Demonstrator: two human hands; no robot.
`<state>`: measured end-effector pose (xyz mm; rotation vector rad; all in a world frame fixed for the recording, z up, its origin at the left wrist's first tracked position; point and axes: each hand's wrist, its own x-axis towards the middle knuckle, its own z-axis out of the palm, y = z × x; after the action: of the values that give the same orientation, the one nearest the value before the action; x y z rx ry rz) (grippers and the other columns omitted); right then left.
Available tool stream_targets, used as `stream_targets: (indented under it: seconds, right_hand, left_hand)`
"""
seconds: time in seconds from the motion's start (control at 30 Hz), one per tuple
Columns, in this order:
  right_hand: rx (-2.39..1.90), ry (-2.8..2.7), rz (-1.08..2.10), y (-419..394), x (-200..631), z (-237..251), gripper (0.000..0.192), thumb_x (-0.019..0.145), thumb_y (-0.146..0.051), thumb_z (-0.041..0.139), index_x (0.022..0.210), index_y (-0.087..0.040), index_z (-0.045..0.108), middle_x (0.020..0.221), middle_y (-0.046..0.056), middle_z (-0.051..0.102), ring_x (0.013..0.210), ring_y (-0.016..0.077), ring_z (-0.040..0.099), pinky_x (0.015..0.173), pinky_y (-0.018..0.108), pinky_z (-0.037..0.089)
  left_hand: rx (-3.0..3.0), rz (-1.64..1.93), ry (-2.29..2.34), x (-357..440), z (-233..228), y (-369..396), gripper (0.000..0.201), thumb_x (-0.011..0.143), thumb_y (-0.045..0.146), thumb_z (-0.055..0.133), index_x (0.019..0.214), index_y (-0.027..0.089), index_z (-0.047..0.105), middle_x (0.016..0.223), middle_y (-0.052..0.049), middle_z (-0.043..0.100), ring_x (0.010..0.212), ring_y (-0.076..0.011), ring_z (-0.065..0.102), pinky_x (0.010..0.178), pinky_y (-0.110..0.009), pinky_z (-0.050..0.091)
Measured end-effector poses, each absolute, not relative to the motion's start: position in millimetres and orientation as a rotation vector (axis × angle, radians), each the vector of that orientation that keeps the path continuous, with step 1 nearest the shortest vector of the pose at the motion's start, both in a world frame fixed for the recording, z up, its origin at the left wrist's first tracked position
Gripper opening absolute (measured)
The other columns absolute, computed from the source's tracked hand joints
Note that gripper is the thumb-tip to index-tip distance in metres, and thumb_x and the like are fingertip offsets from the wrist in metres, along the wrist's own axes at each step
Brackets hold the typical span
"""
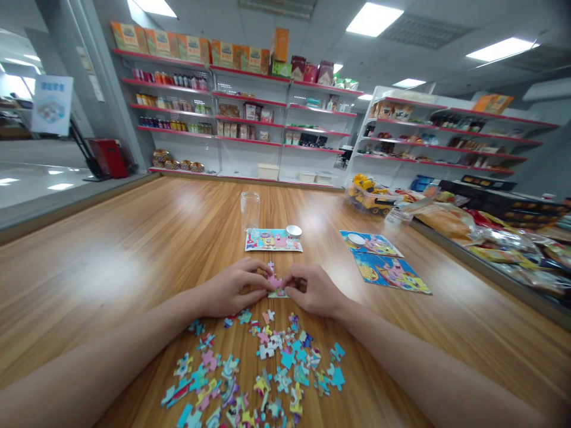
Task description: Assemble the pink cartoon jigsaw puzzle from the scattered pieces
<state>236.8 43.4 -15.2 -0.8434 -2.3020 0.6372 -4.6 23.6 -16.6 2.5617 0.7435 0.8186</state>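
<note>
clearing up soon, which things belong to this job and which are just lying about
Likely for the job:
- pink-and-green cardboard jigsaw pieces between left hand and right hand
- loose multicoloured jigsaw pieces
- rectangular cartoon picture card

Probably lying about:
- tall clear cylindrical jar
- two round white lids
- yellow toy vehicles

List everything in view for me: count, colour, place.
Table: one, wood-brown, foreground
Puzzle cluster: one, pink and green, table centre
Loose puzzle pieces: many, multicoloured, nearer than the cluster
Picture cards: three, multicoloured, one beyond the cluster, two at right
Round lids: two, white, on cards
Jars: two, clear, one behind the single card, one right of the tub
Toy vehicles: count unclear, yellow, in the tub
Packaged goods: many, mixed, right edge and shelving
Sign: one, pale, left
Ceiling lights: several, white, overhead
Left hand: one, bare, at the cluster
Right hand: one, bare, at the cluster
</note>
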Motion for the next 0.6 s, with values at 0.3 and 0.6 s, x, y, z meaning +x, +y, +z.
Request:
stream_targets:
  seconds: [0.3,0.6]
  right_hand:
    - [-0.883,-2.301,0.653,41.9,237.2,-13.9,0.016,0.074,-0.007,0.060,0.081,-0.016,0.072,0.068,0.000,0.063,0.058,0.0111,0.054,0.054,0.020,0.038]
    - [-0.978,-2.145,0.786,44.3,235.0,-11.3,0.021,0.090,-0.020,0.052,0.088,-0.015,0.072,0.070,0.002,0.066,0.060,0.0129,0.054,0.055,0.023,0.038]
  left_hand:
    - [2.518,0.822,0.785,-2.6,-15.2,22.1,0.025,0.091,0.012,0.057,0.108,0.023,0.072,0.121,-0.009,0.059,0.114,-0.0228,0.055,0.101,-0.042,0.045]
    - [2.467,1.005,0.836,2.0,-7.6,10.7,0.039,0.090,0.013,0.053,0.127,0.023,0.057,0.127,-0.009,0.057,0.120,-0.0231,0.052,0.103,-0.042,0.046]
